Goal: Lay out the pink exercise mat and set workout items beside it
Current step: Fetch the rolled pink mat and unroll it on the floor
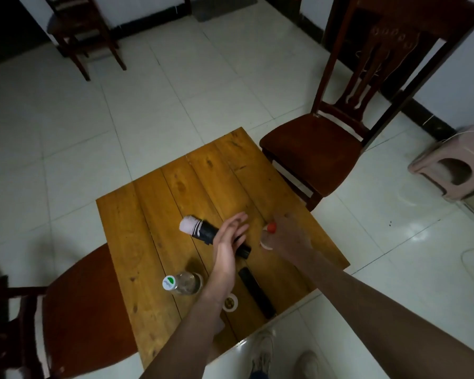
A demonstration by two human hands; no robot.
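Note:
A rolled pink mat in a black sleeve lies slantwise on the small wooden table. My left hand rests over the roll's near end with fingers extended and apart. My right hand is closed around a small red-capped bottle just right of the roll. A clear water bottle with a green-and-white cap lies near the table's front. A black bar-shaped item and a small round tin lie beside my left forearm.
Wooden chairs stand at the table's right, at its left and far back left. A pink plastic stool sits at the right wall. White tiled floor stretches beyond the table. My shoes show below.

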